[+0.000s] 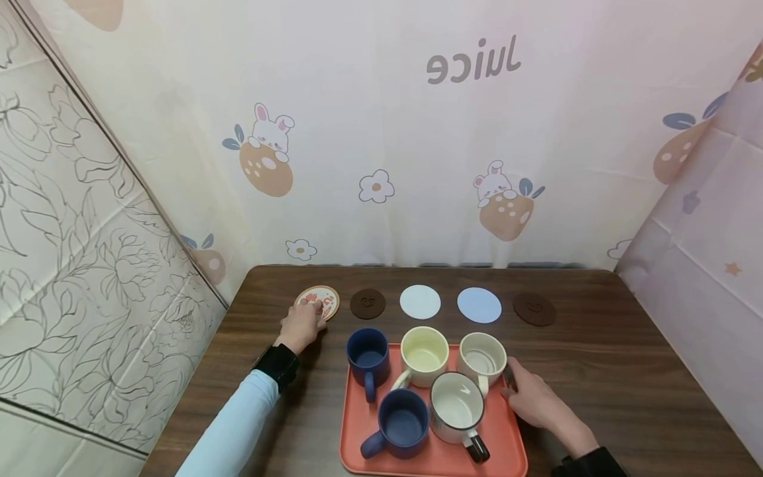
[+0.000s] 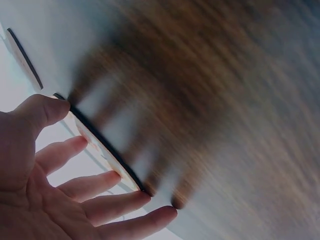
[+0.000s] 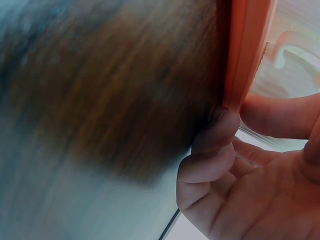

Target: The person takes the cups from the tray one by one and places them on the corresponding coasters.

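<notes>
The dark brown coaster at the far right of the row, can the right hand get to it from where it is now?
Probably yes. The right hand rests at the orange tray edge, and only bare table lies between it and the dark brown coaster; the mugs stand to its left, out of the way.

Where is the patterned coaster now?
In the head view, the patterned coaster lies far left in the coaster row, beside a brown coaster, under the left hand.

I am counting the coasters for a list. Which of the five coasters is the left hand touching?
The printed coaster at the left end of the row, under the left hand. It alone bears an orange picture; the others are plain brown, white or pale blue.
</notes>
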Tool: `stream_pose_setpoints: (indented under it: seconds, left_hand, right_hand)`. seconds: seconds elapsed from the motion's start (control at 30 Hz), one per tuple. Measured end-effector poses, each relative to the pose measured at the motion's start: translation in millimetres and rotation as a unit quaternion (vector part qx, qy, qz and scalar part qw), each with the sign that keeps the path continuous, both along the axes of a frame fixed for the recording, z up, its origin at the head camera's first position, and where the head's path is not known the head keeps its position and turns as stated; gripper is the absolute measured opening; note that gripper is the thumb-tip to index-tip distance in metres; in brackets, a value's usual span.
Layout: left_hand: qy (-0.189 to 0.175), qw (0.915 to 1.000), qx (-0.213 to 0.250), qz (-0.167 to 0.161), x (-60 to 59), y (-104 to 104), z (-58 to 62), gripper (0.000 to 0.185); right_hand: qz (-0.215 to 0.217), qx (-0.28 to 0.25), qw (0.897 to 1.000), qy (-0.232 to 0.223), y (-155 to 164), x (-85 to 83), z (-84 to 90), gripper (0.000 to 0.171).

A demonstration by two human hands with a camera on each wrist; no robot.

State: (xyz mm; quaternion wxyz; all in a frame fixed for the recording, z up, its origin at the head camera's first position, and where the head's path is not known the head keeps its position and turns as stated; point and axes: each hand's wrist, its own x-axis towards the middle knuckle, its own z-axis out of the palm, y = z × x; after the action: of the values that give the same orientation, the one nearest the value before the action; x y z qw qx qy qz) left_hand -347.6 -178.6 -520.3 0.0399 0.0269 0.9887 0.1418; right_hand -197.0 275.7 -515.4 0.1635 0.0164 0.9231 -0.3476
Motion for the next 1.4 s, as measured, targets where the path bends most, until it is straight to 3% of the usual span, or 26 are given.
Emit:
stream_pose_setpoints:
  seconds: [0.27,0.33,0.43,0.5,0.63,0.7,0.8,0.93,1.1,1.4]
  left_hand:
    - [-0.029,0.9995,-0.011,-0.005,-0.7,-2,7.3,0.049]
    - [-0.023,0.9995,-0.012,-0.016,-1.9,-6,3.9,0.051]
    - [0.003,0.9997,-0.001,-0.023,5.3,-7,4.4,0.050]
    - [0.049,0.9985,0.003,-0.026,16.1,-7,4.2,0.046]
    - [0.101,0.9932,0.047,-0.032,55.4,5,18.2,0.013]
    - [0.096,0.9895,0.098,-0.048,77.7,13,25.0,0.005]
    - [0.060,0.9769,0.189,-0.078,107.9,26,32.7,0.012]
    - [0.019,0.9578,0.267,-0.104,136.2,42,39.3,0.018]
    - [0.000,0.9471,0.307,-0.095,155.6,59,39.1,0.020]
    - [0.018,0.9388,0.339,-0.060,166.4,76,30.3,0.019]
  right_hand:
    - [0.002,0.003,1.000,0.003,-1,-1.5,1.5,0.056]
    - [0.002,0.001,1.000,0.002,-1,-1.7,1.8,0.055]
    - [0.002,-0.003,1.000,-0.003,-2,-2.0,1.8,0.054]
    - [0.007,0.000,1.000,0.000,-2,-2.5,1.2,0.054]
    - [0.021,0.008,1.000,0.008,0,-2.7,-1.8,0.054]
    - [0.023,0.008,1.000,0.011,0,-2.5,-2.5,0.053]
    - [0.026,-0.001,1.000,0.017,2,-0.7,-3.6,0.046]
    - [0.024,-0.011,0.999,0.035,5,0.7,-6.9,0.026]
    - [0.009,-0.008,0.999,0.046,6,1.5,-11.0,0.015]
    - [-0.006,-0.029,0.999,0.031,1,5.5,-5.3,0.035]
